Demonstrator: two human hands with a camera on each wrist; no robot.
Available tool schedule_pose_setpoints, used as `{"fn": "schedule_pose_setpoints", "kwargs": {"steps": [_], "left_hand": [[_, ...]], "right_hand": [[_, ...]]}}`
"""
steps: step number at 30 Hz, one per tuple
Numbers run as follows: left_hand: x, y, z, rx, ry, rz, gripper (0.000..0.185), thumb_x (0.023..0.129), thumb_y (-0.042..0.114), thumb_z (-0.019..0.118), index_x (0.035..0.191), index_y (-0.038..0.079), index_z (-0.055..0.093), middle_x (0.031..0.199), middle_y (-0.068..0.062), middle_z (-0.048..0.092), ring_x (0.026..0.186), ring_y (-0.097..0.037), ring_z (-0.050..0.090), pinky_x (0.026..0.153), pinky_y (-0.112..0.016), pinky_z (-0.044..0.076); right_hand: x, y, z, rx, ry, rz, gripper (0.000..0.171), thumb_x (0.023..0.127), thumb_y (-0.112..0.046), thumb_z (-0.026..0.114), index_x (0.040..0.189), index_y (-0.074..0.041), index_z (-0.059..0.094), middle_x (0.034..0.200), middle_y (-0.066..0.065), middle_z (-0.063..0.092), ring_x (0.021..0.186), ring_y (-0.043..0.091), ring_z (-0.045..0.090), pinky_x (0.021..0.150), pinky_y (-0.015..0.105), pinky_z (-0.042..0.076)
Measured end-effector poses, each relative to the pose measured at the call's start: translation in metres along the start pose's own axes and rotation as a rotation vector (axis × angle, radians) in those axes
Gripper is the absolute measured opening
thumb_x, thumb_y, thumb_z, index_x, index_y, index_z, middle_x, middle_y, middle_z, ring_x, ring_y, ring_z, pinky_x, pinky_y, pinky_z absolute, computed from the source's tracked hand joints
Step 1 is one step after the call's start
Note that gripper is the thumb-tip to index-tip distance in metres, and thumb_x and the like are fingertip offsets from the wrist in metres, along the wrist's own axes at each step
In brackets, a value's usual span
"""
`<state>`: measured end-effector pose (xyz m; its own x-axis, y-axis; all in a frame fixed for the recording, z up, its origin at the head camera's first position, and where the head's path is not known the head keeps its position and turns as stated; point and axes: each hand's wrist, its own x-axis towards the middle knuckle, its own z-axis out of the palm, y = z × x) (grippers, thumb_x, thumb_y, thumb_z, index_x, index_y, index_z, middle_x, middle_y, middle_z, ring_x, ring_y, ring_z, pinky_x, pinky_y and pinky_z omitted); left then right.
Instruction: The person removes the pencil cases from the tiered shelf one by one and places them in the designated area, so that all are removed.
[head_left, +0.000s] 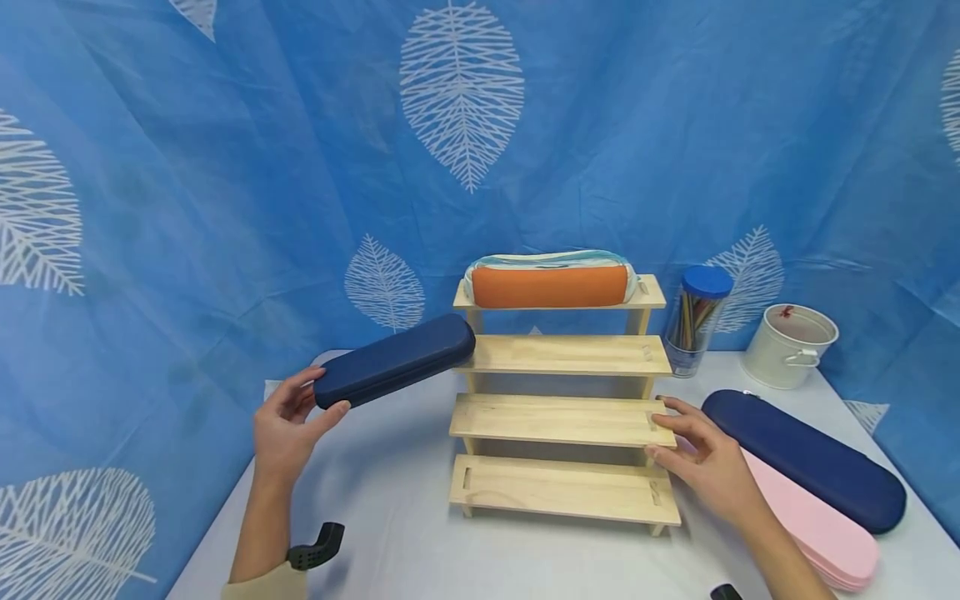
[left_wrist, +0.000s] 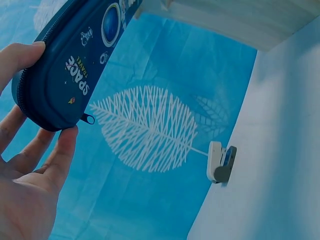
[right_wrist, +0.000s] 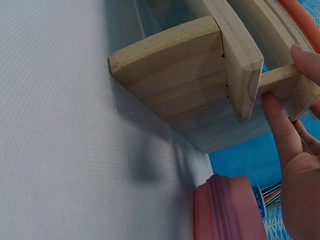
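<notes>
My left hand [head_left: 288, 421] grips one end of a dark blue pencil case [head_left: 393, 360] [left_wrist: 70, 65], held in the air with its far end reaching the wooden stepped shelf's [head_left: 562, 417] second tier from the top. The case bears a "SPACE" print in the left wrist view. An orange pencil case [head_left: 551, 283] lies on the top tier. My right hand [head_left: 701, 454] [right_wrist: 295, 150] holds the right end of the shelf's third tier, thumb under and fingers on top.
At the right lie a second dark blue case [head_left: 806, 458] and a pink case [head_left: 817, 525] [right_wrist: 225, 210]. A blue-lidded jar of pencils [head_left: 696, 321] and a white bucket [head_left: 789, 346] stand behind. A clip [left_wrist: 221, 162] holds the cloth at the table's left edge.
</notes>
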<state>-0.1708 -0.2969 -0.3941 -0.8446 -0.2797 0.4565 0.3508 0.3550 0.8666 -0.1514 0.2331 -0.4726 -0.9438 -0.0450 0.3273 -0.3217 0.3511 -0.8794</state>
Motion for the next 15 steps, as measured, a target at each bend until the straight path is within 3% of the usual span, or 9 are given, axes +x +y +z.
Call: {"fn": "schedule_pose_setpoints", "kwargs": {"steps": [10,15], "left_hand": [[0.001,-0.010,-0.006,0.065,0.058,-0.067,0.053,0.073,0.008,0.085,0.123,0.009,0.065,0.123,-0.009,0.059,0.099,-0.012,0.061,0.088,-0.016,0.046],[0.000,-0.023,-0.008,0.084,0.075,-0.121,0.057,0.072,0.012,0.086,0.125,0.010,0.064,0.125,-0.008,0.058,0.101,-0.012,0.060,0.087,-0.016,0.046]], "right_hand": [[0.000,0.002,0.000,-0.006,0.003,0.010,0.042,0.082,-0.012,0.078,0.121,-0.005,0.064,0.144,0.009,0.042,0.122,0.002,0.045,0.089,0.014,0.043],[-0.001,0.002,0.000,-0.016,0.006,0.009,0.042,0.081,-0.012,0.078,0.121,-0.005,0.064,0.143,0.010,0.042,0.123,0.004,0.045,0.089,0.015,0.043]]}}
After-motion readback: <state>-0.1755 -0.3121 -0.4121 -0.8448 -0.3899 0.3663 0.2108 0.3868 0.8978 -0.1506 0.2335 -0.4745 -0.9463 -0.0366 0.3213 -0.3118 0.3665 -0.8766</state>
